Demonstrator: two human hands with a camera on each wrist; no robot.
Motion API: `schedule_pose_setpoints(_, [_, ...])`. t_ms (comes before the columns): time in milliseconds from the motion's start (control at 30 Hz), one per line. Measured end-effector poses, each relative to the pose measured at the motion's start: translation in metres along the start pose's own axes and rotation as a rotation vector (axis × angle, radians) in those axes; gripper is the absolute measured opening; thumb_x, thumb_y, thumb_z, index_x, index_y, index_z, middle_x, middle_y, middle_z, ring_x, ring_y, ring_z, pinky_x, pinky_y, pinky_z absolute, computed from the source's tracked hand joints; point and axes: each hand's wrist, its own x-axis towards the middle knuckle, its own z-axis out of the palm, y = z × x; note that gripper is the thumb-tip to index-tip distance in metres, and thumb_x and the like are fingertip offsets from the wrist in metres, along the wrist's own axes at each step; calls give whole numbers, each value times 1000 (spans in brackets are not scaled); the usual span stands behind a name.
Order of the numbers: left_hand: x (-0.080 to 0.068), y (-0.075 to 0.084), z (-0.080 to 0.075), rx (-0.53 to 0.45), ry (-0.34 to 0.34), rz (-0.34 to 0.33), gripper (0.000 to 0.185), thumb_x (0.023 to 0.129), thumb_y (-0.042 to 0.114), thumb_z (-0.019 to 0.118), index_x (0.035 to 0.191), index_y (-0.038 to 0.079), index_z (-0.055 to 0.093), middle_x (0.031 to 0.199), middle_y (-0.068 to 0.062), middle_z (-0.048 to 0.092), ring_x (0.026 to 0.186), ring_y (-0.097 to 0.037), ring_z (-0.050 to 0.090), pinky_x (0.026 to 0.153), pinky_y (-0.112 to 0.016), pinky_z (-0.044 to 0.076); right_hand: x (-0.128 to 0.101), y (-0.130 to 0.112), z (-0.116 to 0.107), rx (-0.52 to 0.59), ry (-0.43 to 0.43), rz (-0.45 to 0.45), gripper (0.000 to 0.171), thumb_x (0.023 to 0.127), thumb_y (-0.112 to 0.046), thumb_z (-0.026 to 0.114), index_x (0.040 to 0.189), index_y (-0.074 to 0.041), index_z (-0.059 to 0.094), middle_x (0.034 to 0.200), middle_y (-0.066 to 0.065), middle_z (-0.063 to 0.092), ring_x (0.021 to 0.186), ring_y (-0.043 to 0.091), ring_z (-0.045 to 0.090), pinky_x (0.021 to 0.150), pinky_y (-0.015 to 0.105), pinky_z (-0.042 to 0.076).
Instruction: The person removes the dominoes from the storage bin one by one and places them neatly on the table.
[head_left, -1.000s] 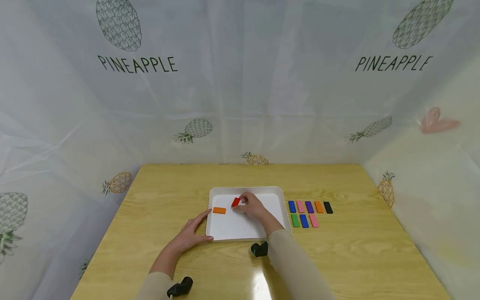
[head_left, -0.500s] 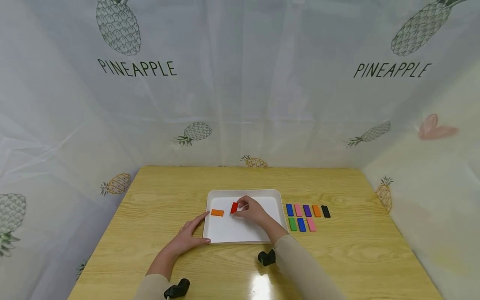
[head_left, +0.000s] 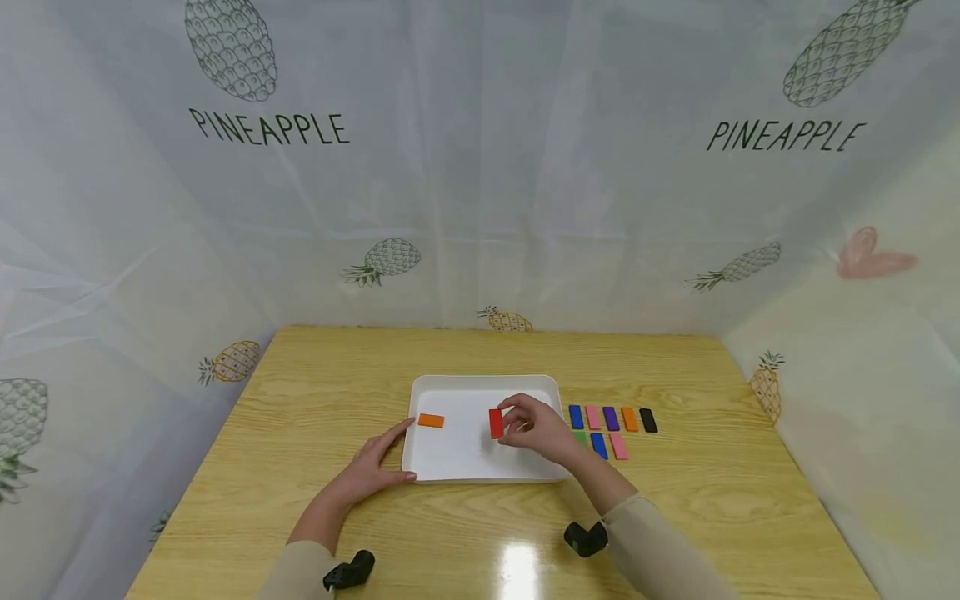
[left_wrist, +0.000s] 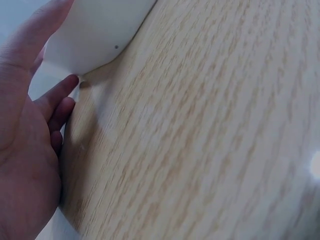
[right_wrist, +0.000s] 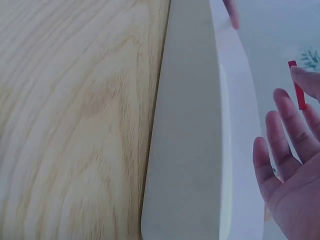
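Observation:
My right hand [head_left: 542,427] pinches a small flat red block [head_left: 496,423] between thumb and fingertips, over the middle of a white tray [head_left: 457,458]. In the right wrist view the red block [right_wrist: 299,96] shows edge-on at the thumb, with the other fingers of my right hand [right_wrist: 300,165] spread loosely. An orange block [head_left: 431,421] lies in the tray's left part. My left hand [head_left: 366,475] rests at the tray's left side, thumb at the near corner and forefinger along the rim. The left wrist view has its fingertips right at the tray's wall [left_wrist: 95,37].
Right of the tray, several coloured blocks lie in two rows on the wooden table [head_left: 705,500], among them a purple block [head_left: 611,418] and a black block [head_left: 648,420]. A green block [head_left: 582,437] is partly hidden by my right hand. A pineapple-print curtain surrounds the table.
My right hand has lifted the red block and moved it to the right, from beside the orange block toward the tray's middle. My left hand stays at the tray's left side.

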Motion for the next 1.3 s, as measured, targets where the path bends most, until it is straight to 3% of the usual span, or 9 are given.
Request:
schedule_pose_setpoints(433, [-3,5,-2,-6,-3,-13,91,74,33,85,151,35,36,151,-12,37,136,-37,27,102,-68,21,-48,4,-37,40,20,17,47,82,-2,77,124,2,55,94,16,63,76,22,57,66,29,51])
schedule_pose_setpoints(767, [-2,4,-1,8,-1,-15,91,74,34,85,151,36,36,150,-13,37,136,-39,27,101,-69,21,-83,13,-73,-30,96,65,47,84,-3,75,126,3,55,96,13,61,84,22,58,72,29,52])
schedule_pose_setpoints(1100, [-1,2,-1,15,-1,-6,92,74,36,85,151,35,36,151,-12,38,136,-37,28,102,-68,21,-111,34,-109,-33,163,83,50,87,3,68,133,8,49,99,19,60,87,23,60,75,39,56])
schedule_pose_setpoints(1300, [-1,2,-1,20,-7,-9,91,75,37,84,152,35,35,151,-11,36,135,-36,28,102,-68,21,-125,48,-122,-79,222,97,48,87,5,67,132,9,50,98,19,61,83,17,60,70,29,54])
